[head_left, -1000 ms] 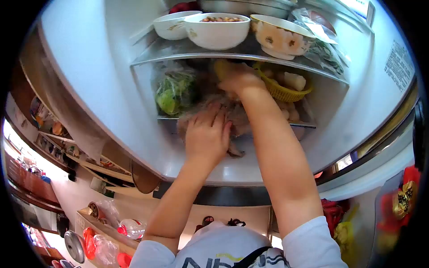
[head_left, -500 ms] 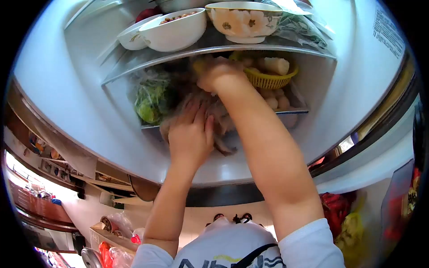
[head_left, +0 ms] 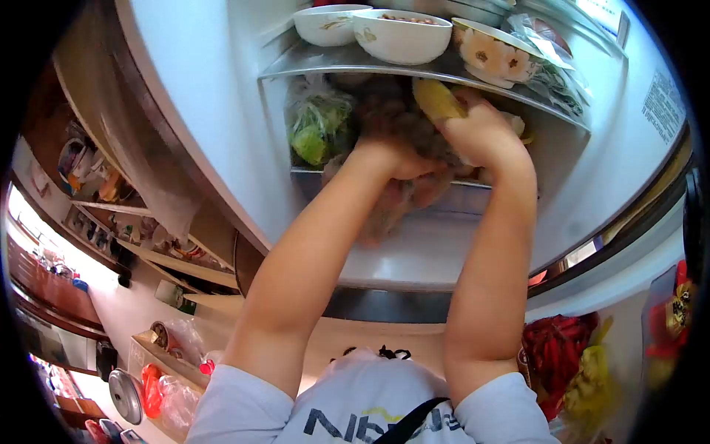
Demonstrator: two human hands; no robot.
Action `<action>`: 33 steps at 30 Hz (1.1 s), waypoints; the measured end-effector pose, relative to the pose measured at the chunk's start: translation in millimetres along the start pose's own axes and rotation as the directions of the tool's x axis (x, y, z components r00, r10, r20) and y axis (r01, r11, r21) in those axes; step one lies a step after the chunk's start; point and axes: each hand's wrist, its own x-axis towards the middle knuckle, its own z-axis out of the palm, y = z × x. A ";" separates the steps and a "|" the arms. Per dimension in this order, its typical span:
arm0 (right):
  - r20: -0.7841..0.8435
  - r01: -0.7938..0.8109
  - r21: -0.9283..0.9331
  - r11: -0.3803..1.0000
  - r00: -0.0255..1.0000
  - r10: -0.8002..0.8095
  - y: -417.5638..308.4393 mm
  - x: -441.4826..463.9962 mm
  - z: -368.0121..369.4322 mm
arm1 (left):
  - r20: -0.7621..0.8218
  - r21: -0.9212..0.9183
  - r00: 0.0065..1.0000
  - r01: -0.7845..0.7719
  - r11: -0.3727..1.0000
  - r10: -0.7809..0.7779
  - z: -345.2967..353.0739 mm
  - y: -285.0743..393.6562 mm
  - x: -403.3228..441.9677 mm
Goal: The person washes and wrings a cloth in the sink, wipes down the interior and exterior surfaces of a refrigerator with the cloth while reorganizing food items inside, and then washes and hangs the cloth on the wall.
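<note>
My right hand is closed round a long, smooth yellow thing, perhaps a vegetable, below the fridge shelf. Beside it, my left hand is sunk into a thin plastic bag with brownish lumps in it; the fingers are mostly hidden, the thumb shows. The lower end of the bag hangs over the front edge of the lower compartment. Left of my hands lies a clear bag of green leafy vegetable. My right hand hides most of a yellow basket.
White bowls and a flowered bowl stand on the glass shelf above my hands. A bag of greens lies beside them. Red and yellow bags are at the lower right, a cardboard box at the lower left.
The view has shifted left. My left hand has moved deeper into the bag and up. My right hand has drawn nearer with the yellow thing, covering the basket.
</note>
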 end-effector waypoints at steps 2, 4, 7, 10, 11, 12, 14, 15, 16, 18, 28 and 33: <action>-0.144 0.021 -0.044 0.999 0.989 -0.028 15.7 -10.8 4.0 | -0.084 -0.058 0.991 0.097 0.994 -0.101 26.2 -2.5 17.3; -0.152 -0.004 -0.055 0.998 0.988 -0.005 25.3 -18.0 -1.1 | -0.194 -0.022 0.966 0.172 0.985 -0.173 38.7 -1.8 32.9; -0.154 -0.063 -0.005 0.998 0.986 0.062 28.5 -35.5 -11.5 | -0.123 -0.104 0.975 0.175 0.979 -0.187 26.7 -0.2 50.3; -0.161 -0.078 0.048 0.996 0.983 0.085 35.0 -49.4 -14.9 | -0.064 -0.147 0.996 0.054 0.988 -0.064 14.5 -8.2 63.6; -0.165 -0.074 0.058 0.996 0.983 0.083 39.2 -52.4 -14.4 | -0.067 -0.147 0.998 0.001 0.989 -0.011 19.0 -13.8 73.8; -0.181 -0.068 0.064 0.996 0.980 0.079 42.0 -56.4 -13.8 | -0.113 -0.174 0.992 0.027 0.984 -0.047 29.9 -22.0 91.5; -0.213 -0.058 0.075 0.995 0.974 0.073 46.0 -65.2 -10.8 | -0.183 -0.196 0.978 0.060 0.979 -0.097 45.5 -33.9 117.4; -0.218 -0.051 0.070 0.996 0.974 0.066 50.9 -67.2 -8.5 | -0.208 -0.189 0.972 0.070 0.979 -0.110 45.7 -36.3 122.4; -0.224 -0.045 0.066 0.997 0.973 0.059 55.2 -69.0 -5.8 | -0.217 -0.146 0.971 0.067 0.987 -0.098 36.9 -36.7 122.5; -0.226 -0.046 0.083 0.996 0.972 0.064 60.7 -74.3 -4.9 | -0.243 -0.067 0.965 0.085 0.994 -0.099 41.1 -40.7 132.7; -0.372 -0.003 0.191 0.982 0.925 0.075 80.0 -82.5 0.0 | -0.051 -0.154 0.997 0.046 0.987 -0.054 51.8 -29.9 145.0; -0.324 -0.018 0.249 0.968 0.941 0.100 67.2 -80.9 -1.4 | -0.057 -0.137 0.988 -0.150 0.979 0.143 19.1 3.7 107.7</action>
